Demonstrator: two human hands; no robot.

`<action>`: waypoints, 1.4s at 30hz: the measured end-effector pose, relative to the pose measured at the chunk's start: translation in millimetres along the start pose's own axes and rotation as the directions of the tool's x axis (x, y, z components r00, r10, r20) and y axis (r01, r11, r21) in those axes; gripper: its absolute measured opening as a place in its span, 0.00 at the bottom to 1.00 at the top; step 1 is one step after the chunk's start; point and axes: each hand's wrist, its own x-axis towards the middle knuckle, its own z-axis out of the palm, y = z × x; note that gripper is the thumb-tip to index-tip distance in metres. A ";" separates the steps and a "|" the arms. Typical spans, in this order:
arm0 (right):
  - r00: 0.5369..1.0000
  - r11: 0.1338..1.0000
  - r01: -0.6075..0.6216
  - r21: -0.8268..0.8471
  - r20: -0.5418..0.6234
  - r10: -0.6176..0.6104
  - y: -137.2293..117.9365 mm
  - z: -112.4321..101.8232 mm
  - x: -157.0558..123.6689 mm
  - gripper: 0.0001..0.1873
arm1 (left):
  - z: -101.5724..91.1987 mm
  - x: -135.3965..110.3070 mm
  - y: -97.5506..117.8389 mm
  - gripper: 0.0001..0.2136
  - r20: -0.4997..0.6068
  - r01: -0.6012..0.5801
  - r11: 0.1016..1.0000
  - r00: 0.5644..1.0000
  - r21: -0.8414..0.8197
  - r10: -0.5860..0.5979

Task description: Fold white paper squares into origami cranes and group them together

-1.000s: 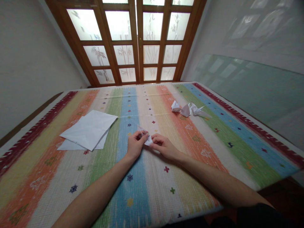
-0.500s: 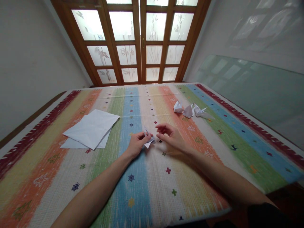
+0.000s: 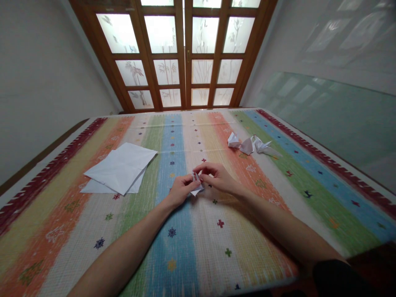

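Observation:
Between my hands, just above the striped cloth, is a small piece of folded white paper [image 3: 196,191] with pointed corners. My left hand [image 3: 182,189] pinches it from the left, thumb on top. From the right, my right hand [image 3: 216,176] has its thumb and forefinger closed on the paper's upper points. The fingertips partly cover the paper, so its full shape is hidden.
Flat white paper sheets [image 3: 120,167] lie overlapped on the left. Several folded white paper figures [image 3: 247,144] sit at the back right. The striped tablecloth [image 3: 148,255] covers the table. Wooden doors [image 3: 186,82] stand beyond its far edge.
My right hand has moved left from beside the folded paper and closed its fingertips on the upper points. My left hand keeps its pinch almost in place.

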 end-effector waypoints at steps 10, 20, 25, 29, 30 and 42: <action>0.998 1.000 0.021 0.018 0.060 -0.022 6.0 -2.2 0.0 0.05 | -1.2 0.2 -1.2 0.15 0.071 0.021 0.999 0.997 -0.044 -0.017; 0.969 0.962 0.247 -0.118 0.023 -0.246 9.8 -4.3 -2.1 0.07 | -1.5 2.0 -4.8 0.16 0.065 0.022 0.999 0.998 -0.033 -0.020; 0.957 0.941 0.289 -0.175 0.057 -0.283 7.3 -6.5 -1.4 0.05 | -1.3 1.8 -5.1 0.17 0.069 0.054 0.998 0.996 -0.029 -0.052; 0.958 0.931 0.286 -0.226 0.088 -0.273 3.9 -9.6 -1.2 0.05 | -0.1 0.7 -1.1 0.17 0.054 0.058 0.998 0.997 -0.030 -0.057; 0.959 0.931 0.282 -0.231 0.088 -0.269 3.5 -10.4 -1.2 0.05 | 0.4 0.4 0.0 0.17 0.048 0.058 0.998 0.997 -0.033 -0.057; 0.991 0.977 0.113 -0.181 0.098 -0.097 0.4 -14.2 0.7 0.08 | 1.5 0.0 -2.7 0.18 0.039 0.011 0.999 0.999 0.038 -0.013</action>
